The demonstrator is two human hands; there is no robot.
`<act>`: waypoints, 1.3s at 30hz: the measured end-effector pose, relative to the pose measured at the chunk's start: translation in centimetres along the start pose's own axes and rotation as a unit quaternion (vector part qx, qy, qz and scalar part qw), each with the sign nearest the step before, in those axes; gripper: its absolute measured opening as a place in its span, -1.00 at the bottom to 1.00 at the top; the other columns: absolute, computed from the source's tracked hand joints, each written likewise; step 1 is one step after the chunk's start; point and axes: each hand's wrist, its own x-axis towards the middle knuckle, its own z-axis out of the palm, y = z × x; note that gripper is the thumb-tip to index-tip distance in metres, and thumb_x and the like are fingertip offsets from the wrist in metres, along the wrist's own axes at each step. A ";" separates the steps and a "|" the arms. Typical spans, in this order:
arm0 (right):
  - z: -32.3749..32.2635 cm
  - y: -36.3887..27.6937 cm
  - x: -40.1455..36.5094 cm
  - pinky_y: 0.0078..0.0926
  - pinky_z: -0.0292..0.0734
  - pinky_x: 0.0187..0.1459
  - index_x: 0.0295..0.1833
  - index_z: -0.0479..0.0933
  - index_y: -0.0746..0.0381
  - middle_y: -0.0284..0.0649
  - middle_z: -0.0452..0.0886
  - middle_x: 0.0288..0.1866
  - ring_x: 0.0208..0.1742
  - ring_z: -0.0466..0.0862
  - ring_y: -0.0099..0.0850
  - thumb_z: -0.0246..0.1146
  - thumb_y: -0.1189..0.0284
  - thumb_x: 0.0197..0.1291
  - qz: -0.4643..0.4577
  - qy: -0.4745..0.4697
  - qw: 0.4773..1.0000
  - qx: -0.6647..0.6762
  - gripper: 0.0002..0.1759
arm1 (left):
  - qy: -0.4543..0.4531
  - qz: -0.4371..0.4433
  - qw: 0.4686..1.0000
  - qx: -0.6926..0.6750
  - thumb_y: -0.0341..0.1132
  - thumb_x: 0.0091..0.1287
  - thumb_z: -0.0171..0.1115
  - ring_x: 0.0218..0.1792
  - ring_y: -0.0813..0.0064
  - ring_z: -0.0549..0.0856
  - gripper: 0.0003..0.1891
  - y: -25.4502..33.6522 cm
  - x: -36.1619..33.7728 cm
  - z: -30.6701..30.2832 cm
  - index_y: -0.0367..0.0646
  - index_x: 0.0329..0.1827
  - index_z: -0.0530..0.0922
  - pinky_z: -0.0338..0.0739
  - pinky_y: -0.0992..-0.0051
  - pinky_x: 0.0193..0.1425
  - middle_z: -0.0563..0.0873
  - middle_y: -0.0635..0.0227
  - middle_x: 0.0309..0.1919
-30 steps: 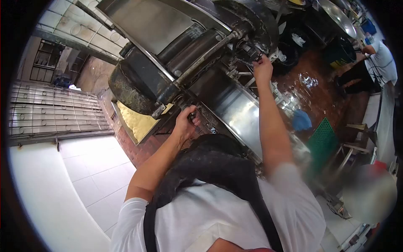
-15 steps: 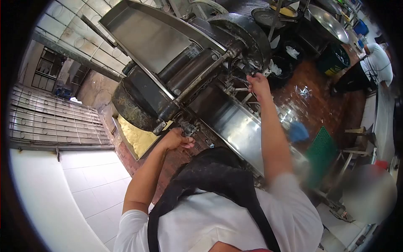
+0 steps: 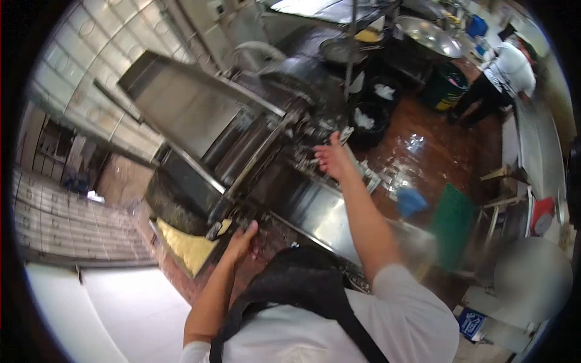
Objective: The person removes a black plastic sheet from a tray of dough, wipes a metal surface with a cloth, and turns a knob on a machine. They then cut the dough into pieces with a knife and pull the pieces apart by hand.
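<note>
In the head view a dough roller machine [image 3: 230, 151] with a sloped metal chute [image 3: 181, 106] and dark rollers stands before me. My left hand [image 3: 240, 243] is at the machine's near-left end, beside its greasy knob, thumb raised apart from loosely curled fingers. My right hand [image 3: 333, 160] is stretched out by the fittings at the machine's right end, its fingers spread with nothing in them. Between my arms a shiny metal tray [image 3: 324, 212] slopes down from the rollers. Yellow dough [image 3: 184, 245] lies in a container at the machine's left foot.
A person [image 3: 505, 69] in a white shirt bends over a long counter at the right. Black bins [image 3: 369, 121], a wide metal bowl [image 3: 426, 36] and a green mat [image 3: 451, 227] are beyond my right arm. The reddish floor [image 3: 417, 145] looks wet.
The view has shifted, so the machine sits lower and further left. My right hand's closed fingers have spread open, and my left thumb has lifted at the knob. The person at right has bent differently.
</note>
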 end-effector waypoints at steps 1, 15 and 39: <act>-0.3 -0.2 1.0 -0.55 0.25 -0.56 -0.04 0.56 0.37 -0.26 0.55 -0.46 -0.57 0.40 -0.49 -0.07 -0.51 0.21 -0.019 0.005 1.000 0.003 0.03 | -0.002 0.007 1.000 0.027 0.10 0.42 0.28 -0.66 0.42 0.52 -0.58 0.4 -0.4 0.6 -0.08 -0.05 0.44 0.37 0.44 -0.61 0.50 0.37 -0.55; 0.9 -0.3 1.7 -0.52 0.19 -0.60 -0.35 0.44 0.33 -0.29 0.38 -0.55 -0.60 0.31 -0.45 -0.16 -0.55 0.21 0.044 0.005 0.997 0.069 0.00 | -0.010 -0.006 0.998 -0.057 0.11 0.34 0.37 -0.59 0.42 0.57 -0.49 -1.9 1.6 -0.3 -0.11 0.02 0.43 0.37 0.42 -0.61 0.51 0.37 -0.53; 0.9 0.1 2.0 -0.48 0.22 -0.56 -0.45 0.43 0.25 -0.30 0.43 -0.54 -0.58 0.37 -0.44 -0.03 -0.46 0.24 0.024 0.006 0.998 0.058 -0.12 | -0.026 -0.001 0.997 -0.073 0.12 0.36 0.33 -0.59 0.38 0.58 -0.52 -2.8 2.3 -0.6 -0.10 -0.04 0.44 0.42 0.40 -0.60 0.52 0.34 -0.53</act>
